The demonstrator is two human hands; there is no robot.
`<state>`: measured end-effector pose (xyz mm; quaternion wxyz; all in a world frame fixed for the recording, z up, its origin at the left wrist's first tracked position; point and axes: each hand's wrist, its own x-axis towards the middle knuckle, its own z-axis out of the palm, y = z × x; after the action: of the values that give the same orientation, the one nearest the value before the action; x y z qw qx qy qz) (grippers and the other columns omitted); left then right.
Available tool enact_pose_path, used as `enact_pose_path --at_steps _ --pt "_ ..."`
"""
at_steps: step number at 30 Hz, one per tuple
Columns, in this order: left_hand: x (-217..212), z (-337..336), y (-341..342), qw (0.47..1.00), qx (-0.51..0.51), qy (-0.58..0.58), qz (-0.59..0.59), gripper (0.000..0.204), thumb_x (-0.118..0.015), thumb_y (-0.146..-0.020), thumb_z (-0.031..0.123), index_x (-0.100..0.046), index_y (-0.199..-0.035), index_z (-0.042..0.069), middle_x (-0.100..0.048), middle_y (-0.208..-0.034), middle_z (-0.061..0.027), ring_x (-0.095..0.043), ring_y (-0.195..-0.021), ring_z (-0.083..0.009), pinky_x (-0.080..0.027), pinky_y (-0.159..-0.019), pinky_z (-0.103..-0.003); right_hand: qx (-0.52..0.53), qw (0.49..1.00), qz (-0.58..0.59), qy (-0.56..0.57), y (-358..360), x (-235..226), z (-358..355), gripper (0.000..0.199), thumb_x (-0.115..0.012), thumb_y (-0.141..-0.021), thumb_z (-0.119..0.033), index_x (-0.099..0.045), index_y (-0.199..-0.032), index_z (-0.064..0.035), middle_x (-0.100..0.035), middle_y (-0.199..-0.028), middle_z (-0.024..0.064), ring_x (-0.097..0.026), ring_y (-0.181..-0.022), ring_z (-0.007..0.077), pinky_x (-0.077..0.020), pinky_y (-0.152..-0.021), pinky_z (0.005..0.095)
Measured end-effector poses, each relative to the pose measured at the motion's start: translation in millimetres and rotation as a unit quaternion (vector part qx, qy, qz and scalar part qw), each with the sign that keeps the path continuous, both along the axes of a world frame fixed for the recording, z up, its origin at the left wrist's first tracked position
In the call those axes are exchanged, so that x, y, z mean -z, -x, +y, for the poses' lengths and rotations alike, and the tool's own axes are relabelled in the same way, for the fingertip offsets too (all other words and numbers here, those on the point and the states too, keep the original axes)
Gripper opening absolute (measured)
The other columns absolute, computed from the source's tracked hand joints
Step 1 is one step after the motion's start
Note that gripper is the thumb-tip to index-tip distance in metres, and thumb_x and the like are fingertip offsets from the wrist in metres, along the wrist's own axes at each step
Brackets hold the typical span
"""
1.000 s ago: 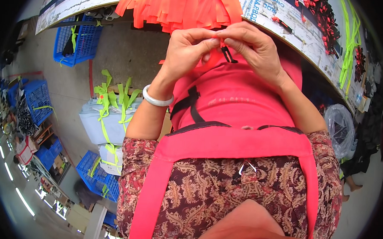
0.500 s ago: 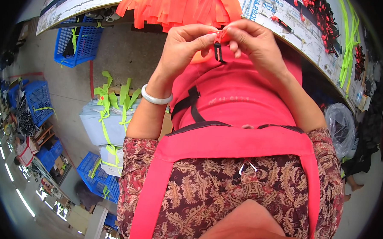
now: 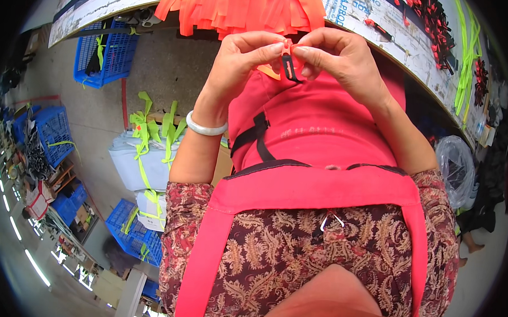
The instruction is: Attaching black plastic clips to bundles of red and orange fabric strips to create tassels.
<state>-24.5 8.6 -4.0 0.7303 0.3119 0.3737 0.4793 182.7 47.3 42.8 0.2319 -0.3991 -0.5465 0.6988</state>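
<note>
Fingertips of the left hand (image 3: pixel 241 61) and the right hand (image 3: pixel 340 60) pinch together on a small black buckle (image 3: pixel 289 66) threaded on an orange strap end (image 3: pixel 285 46), held up in front of the chest. Just beyond hangs a bundle of orange straps (image 3: pixel 243 8) over the table edge (image 3: pixel 102 7). A white bangle (image 3: pixel 205 128) circles the left wrist, above a red apron (image 3: pixel 315 189).

The small buckle (image 3: pixel 290 66) pinched at twelve o'clock is black, on a thin red strap (image 3: pixel 286 45). Above it hang bright orange strips (image 3: pixel 243 8). The apron (image 3: pixel 315 178) is red-pink with black straps, over a maroon blouse (image 3: pixel 272 267) with tan paisley. The bracelet (image 3: pixel 205 128) is pale white. At nine o'clock, crates (image 3: pixel 103 53) are blue, and neon yellow-green ribbons (image 3: pixel 147 131) tie pale bundles.
</note>
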Motion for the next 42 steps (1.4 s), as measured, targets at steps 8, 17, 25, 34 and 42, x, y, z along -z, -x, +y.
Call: enact_pose_path --at_steps 8,17,25,34,42 --pt "-3.1 3.0 8.7 0.997 0.052 -0.031 0.055 0.020 -0.068 -0.087 0.010 -0.069 -0.099 -0.005 -0.069 -0.085 -0.0091 -0.064 -0.073 -0.0139 -0.052 -0.068 -0.026 -0.045 0.999 -0.003 0.007 -3.1 -0.2 2.2 0.021 -0.066 -0.091 -0.018 -0.066 -0.094 0.0026 -0.065 -0.076 0.0039 -0.059 -0.064 0.0073 -0.0487 -0.060 0.0198" --pt "1.0 2.6 6.2 0.996 0.063 -0.045 0.050 0.020 -0.066 -0.088 0.010 -0.068 -0.099 -0.006 -0.069 -0.083 -0.0092 -0.065 -0.074 -0.0141 -0.052 -0.067 -0.026 -0.024 0.997 -0.044 -0.050 -2.4 5.3 -2.4 0.018 -0.065 -0.090 -0.016 -0.066 -0.092 0.0016 -0.064 -0.074 0.0022 -0.058 -0.063 0.0063 -0.0479 -0.059 0.0204" --pt "1.2 5.2 8.9 0.990 0.099 -0.042 0.090 0.019 -0.066 -0.088 0.010 -0.068 -0.098 -0.006 -0.069 -0.081 -0.0095 -0.066 -0.074 -0.0149 -0.053 -0.066 -0.026 -0.051 0.998 -0.027 0.027 -4.2 9.5 2.8 0.018 -0.066 -0.090 -0.016 -0.065 -0.091 0.0024 -0.062 -0.071 0.0029 -0.058 -0.062 0.0076 -0.0475 -0.058 0.0209" --pt "4.7 7.5 7.0 0.991 0.069 -0.059 0.096 0.020 -0.066 -0.089 0.012 -0.069 -0.100 -0.004 -0.069 -0.085 -0.0084 -0.065 -0.075 -0.0136 -0.053 -0.068 -0.025 0.009 0.999 -0.012 0.028 -2.2 19.0 4.2 0.020 -0.067 -0.090 -0.017 -0.066 -0.094 0.0022 -0.065 -0.080 0.0040 -0.060 -0.067 0.0080 -0.0502 -0.065 0.0205" --pt "1.7 -10.5 -11.9 0.990 -0.012 -0.093 0.101 0.014 -0.068 -0.086 0.003 -0.070 -0.098 -0.002 -0.070 -0.088 -0.0052 -0.062 -0.078 -0.0076 -0.050 -0.070 -0.020 0.071 0.992 0.036 -0.101 1.7 23.6 -8.6 0.013 -0.065 -0.090 -0.009 -0.066 -0.099 0.0013 -0.066 -0.086 0.0038 -0.061 -0.076 0.0076 -0.0510 -0.069 0.0206"
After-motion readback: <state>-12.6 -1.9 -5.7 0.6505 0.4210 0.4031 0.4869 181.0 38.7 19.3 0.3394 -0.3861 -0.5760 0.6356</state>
